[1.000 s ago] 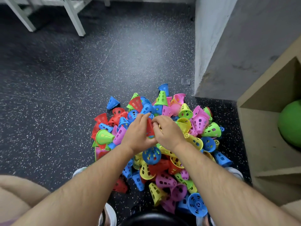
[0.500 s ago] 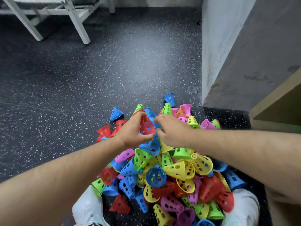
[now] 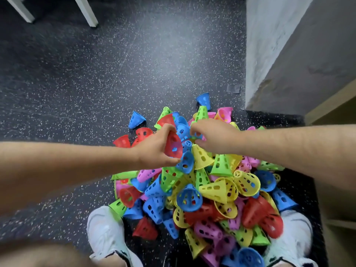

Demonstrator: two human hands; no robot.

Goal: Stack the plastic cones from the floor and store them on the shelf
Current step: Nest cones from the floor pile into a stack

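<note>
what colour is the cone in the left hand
Red, pierced with small holes; the left hand grips this cone. It shows best in the head view.

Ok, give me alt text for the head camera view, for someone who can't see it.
A person's left hand grips a red cone while the right hand reaches fingers-down into a pile of colourful perforated plastic cones on a dark speckled floor. White shoes flank the pile; a grey wall stands at right.
</note>
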